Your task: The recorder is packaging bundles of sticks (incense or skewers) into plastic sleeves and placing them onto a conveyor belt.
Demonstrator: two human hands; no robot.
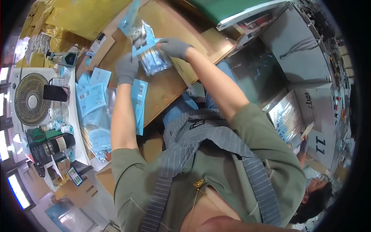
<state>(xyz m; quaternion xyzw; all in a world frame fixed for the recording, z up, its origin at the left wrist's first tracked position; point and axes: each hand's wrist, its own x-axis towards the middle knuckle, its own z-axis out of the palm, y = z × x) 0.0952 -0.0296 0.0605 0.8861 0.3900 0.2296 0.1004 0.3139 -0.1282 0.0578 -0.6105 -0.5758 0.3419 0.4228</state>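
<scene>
Above the brown cardboard work surface (pixel 154 92) I have a clear plastic packet (pixel 155 62) with a light blue header card (pixel 145 47). Shiny silver-blue contents with thin pale sticks show through the plastic. My right hand (pixel 174 48), in a grey glove, pinches the packet at the right end of the card. My left hand (pixel 127 69), gloved the same way, is by the card's left end; its fingers are blurred, so its grip is unclear. Just beyond, another clear wrapper with grey contents (pixel 138 36) and a light blue card (pixel 128 20) overlap the packet.
Left of my forearm lie light blue cards (pixel 140 101) and a pile of blue-carded bags (pixel 92 98) on a white table (pixel 78 136), near a round fan (pixel 32 99) and a phone (pixel 56 93). At the right, another person's gloved hand (pixel 296 141) is beside a tray of packets (pixel 286 120).
</scene>
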